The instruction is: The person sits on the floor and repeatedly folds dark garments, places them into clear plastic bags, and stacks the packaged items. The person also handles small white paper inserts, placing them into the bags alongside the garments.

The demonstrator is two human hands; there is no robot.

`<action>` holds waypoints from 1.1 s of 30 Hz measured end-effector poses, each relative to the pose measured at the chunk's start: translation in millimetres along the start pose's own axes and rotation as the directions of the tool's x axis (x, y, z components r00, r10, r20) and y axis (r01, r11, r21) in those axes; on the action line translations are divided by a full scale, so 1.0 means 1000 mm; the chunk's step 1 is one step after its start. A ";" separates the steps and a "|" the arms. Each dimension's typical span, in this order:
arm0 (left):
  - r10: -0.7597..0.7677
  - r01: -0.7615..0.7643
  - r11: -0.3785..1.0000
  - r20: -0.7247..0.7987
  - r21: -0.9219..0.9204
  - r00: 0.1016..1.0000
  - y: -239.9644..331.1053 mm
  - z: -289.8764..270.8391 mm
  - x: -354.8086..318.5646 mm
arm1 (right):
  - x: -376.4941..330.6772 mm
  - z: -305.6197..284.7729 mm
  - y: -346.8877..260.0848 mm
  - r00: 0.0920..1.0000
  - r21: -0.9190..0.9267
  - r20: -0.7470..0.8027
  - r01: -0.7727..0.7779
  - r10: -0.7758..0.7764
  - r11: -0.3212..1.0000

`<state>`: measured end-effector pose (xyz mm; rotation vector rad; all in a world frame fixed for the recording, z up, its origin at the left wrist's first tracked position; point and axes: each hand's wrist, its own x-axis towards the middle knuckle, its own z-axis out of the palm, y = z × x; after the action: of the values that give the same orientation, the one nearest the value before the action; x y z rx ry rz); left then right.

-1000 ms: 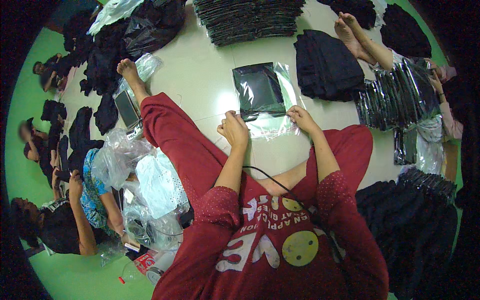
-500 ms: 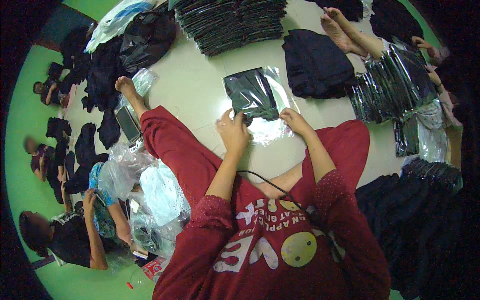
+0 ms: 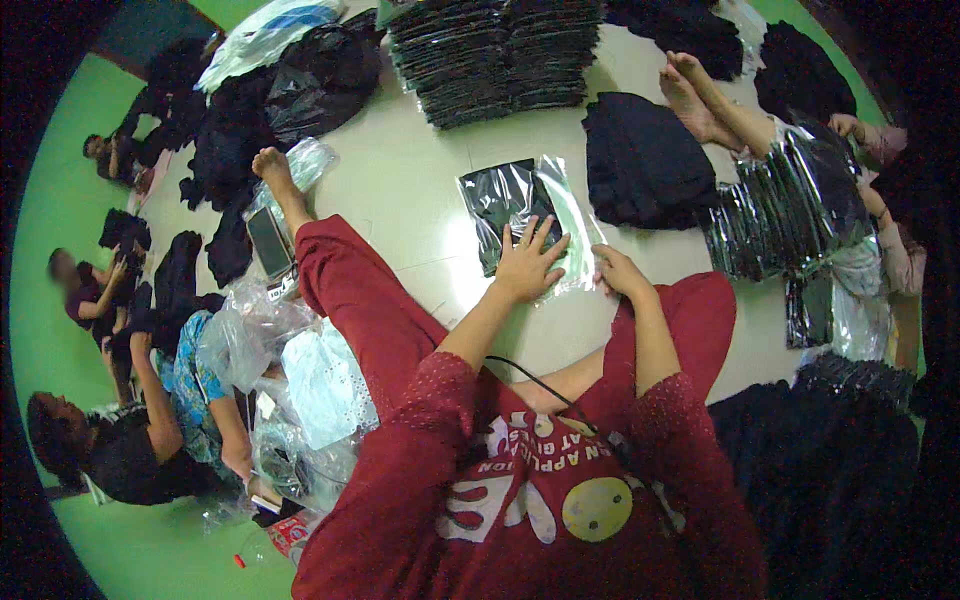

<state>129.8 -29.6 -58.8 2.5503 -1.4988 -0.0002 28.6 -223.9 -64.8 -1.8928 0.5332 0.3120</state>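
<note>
A folded black garment (image 3: 497,195) lies in a clear plastic bag (image 3: 572,212) on the floor in front of my crossed legs. The bag's right part is a see-through strip with no cloth under it. My left hand (image 3: 530,268) rests on the near part of the packed garment, palm down with its fingers spread. At the bag's right edge, my right hand (image 3: 624,274) has its fingertips bent in on the plastic, seemingly pinching it.
Beyond the bag stands a tall stack of bagged black garments (image 3: 495,60). Folded black cloth (image 3: 645,165) is piled to its right, beside another row of packed garments (image 3: 775,220). Loose plastic bags (image 3: 250,330) and a phone (image 3: 268,243) lie left. Other people sit along both sides.
My left hand has let go of the bag's near edge and moved right, spreading flat over the garment. My right hand stays by the right edge. The view has shifted slightly.
</note>
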 end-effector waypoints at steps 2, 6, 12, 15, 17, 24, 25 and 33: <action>0.026 -0.024 0.999 -0.117 0.023 0.993 -0.004 -0.004 -0.009 | -0.003 -0.012 0.002 0.998 -0.007 -0.050 -0.026 0.025 1.000; -0.061 0.064 0.998 -0.129 0.020 0.990 -0.018 -0.018 -0.032 | 0.000 -0.011 0.005 0.999 0.011 -0.034 -0.034 0.034 0.999; -0.133 0.115 0.991 -0.341 -0.072 0.931 -0.030 -0.100 -0.017 | 0.010 -0.006 0.009 0.999 0.049 -0.004 -0.044 0.045 0.998; -0.183 0.111 0.968 -0.334 -0.223 0.925 -0.049 -0.149 -0.005 | 0.013 -0.008 0.011 0.999 -0.052 -0.036 0.013 -0.015 0.999; -0.290 0.175 0.802 -0.116 -0.571 0.950 -0.070 -0.162 0.005 | 0.016 -0.006 0.010 0.999 -0.043 -0.042 -0.001 -0.001 0.999; -0.529 0.521 0.847 -0.065 -0.107 0.846 -0.060 -0.068 0.005 | 0.011 -0.005 0.009 0.998 0.014 -0.057 -0.026 0.027 1.000; -0.521 0.513 0.853 -0.099 -0.095 0.848 -0.041 -0.051 -0.005 | 0.011 -0.004 0.009 0.997 0.041 -0.065 -0.036 0.039 0.999; -0.405 0.404 0.914 -0.069 -0.030 0.912 0.020 -0.001 -0.047 | 0.015 0.000 -0.003 0.998 0.024 -0.008 0.063 -0.062 0.998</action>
<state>89.8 2.2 -58.9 2.7639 -0.9156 0.0267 43.3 -226.2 -69.8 -1.8837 0.4798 0.2565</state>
